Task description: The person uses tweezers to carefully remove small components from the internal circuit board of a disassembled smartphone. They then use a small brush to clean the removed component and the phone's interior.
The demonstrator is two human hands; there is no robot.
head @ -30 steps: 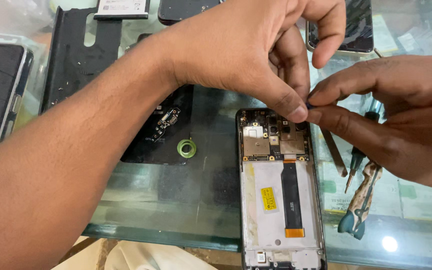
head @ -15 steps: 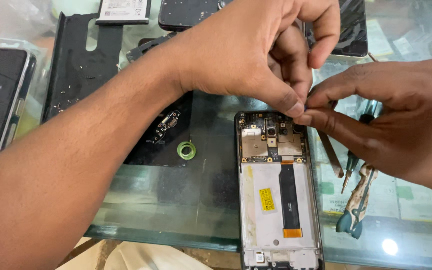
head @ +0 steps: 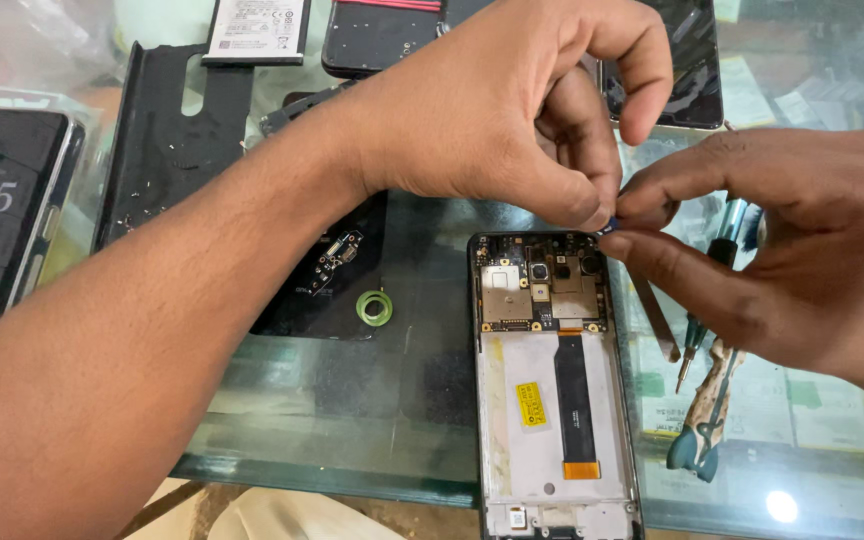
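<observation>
Reaching in from both sides, a person's two bare hands meet just above the top edge of an opened phone point(head: 555, 385) that lies face down on a glass counter point(head: 352, 420). Its back cover is off, showing a circuit board and camera modules at the top, a black ribbon cable down the middle and a small yellow sticker. The left hand point(head: 497, 110) crosses over from the left, thumb and forefinger pressed together on a tiny dark blue part point(head: 607, 228). The right hand point(head: 782, 245) comes from the right, thumb and forefinger closed on the same small part, so the fingertips of both hands touch there.

Under the right hand lie a screwdriver point(head: 707, 300), metal tweezers point(head: 655, 318) and teal-handled pliers point(head: 702, 420). Left of the phone sits a small green ring point(head: 374, 307) beside a black back cover point(head: 337, 270). Another phone with a lit screen point(head: 2, 220) lies at the far left.
</observation>
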